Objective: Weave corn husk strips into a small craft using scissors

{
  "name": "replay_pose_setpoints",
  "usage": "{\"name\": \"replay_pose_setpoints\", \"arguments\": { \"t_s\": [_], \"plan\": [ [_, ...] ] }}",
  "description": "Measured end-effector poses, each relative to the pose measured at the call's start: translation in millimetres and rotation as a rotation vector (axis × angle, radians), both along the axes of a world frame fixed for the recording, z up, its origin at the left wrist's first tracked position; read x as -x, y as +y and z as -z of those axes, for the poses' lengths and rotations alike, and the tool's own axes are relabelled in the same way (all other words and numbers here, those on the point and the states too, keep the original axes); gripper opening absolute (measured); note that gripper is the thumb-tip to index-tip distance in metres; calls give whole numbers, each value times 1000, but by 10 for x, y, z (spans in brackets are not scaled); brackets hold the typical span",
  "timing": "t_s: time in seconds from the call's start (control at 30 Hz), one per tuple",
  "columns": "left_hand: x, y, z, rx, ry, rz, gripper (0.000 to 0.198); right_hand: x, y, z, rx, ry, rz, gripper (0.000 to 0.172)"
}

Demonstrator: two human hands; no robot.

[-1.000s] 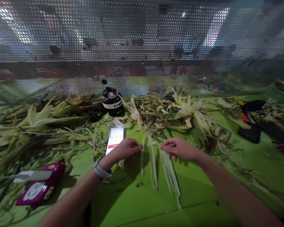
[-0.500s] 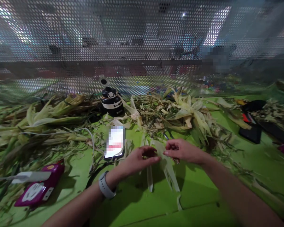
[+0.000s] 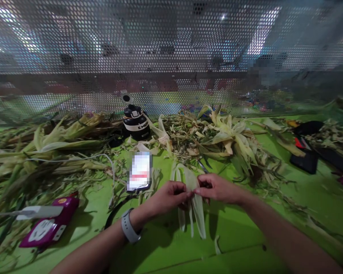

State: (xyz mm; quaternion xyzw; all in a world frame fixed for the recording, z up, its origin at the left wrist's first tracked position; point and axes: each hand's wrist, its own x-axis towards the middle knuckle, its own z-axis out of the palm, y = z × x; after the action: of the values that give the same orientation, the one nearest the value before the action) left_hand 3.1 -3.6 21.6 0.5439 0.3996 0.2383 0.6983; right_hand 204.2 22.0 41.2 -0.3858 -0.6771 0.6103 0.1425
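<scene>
Between my two hands hangs a pale corn husk (image 3: 198, 215), split lengthwise into strips. My left hand (image 3: 173, 196), with a grey watch band (image 3: 129, 227) on its wrist, pinches the husk with thumb and fingers. From the other side my right hand (image 3: 214, 188) pinches it too, the fingertips of both hands nearly touching. Another narrow husk strip (image 3: 181, 220) hangs or lies just left of the held one; I cannot tell whether it is joined to it. Below on the green table (image 3: 234, 236) lies a small husk scrap (image 3: 217, 245).
A lit phone (image 3: 140, 171) lies left of my hands. Behind it stands a black bottle (image 3: 135, 123) with its lid up. Husk heaps (image 3: 68, 133) line the back, before a perforated metal screen (image 3: 171, 49). A purple power bank (image 3: 50, 224) with a cable sits at left, dark phones (image 3: 304, 161) at right.
Both hands have come together and closed on the husk. Its strips now hang more upright and further left, with one strip separated from the rest.
</scene>
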Motion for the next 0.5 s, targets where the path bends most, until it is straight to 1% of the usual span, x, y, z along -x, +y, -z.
{"name": "replay_pose_setpoints", "arguments": {
  "t_s": [0.13, 0.33, 0.4, 0.43, 0.5],
  "plan": [
    [8, -1, 7, -5, 8, 18, 40, -2, -8, -7, -11, -27, -12, 18],
    [-4, -24, -69, -79, 75, 37, 30, -8, -20, -16, -18, -56, -58, 14],
    [-12, -37, -93, -119, 121, 29, 27, -6, -23, -14, -74, -75, -66, 14],
    [-16, -45, -103, -165, 157, 22, 25, -1, -27, -15, -126, -98, -66, 13],
    [-22, -63, -114, -322, 258, 3, 23, 18, -44, -20, -270, -174, -54, 15]
  ]
}}
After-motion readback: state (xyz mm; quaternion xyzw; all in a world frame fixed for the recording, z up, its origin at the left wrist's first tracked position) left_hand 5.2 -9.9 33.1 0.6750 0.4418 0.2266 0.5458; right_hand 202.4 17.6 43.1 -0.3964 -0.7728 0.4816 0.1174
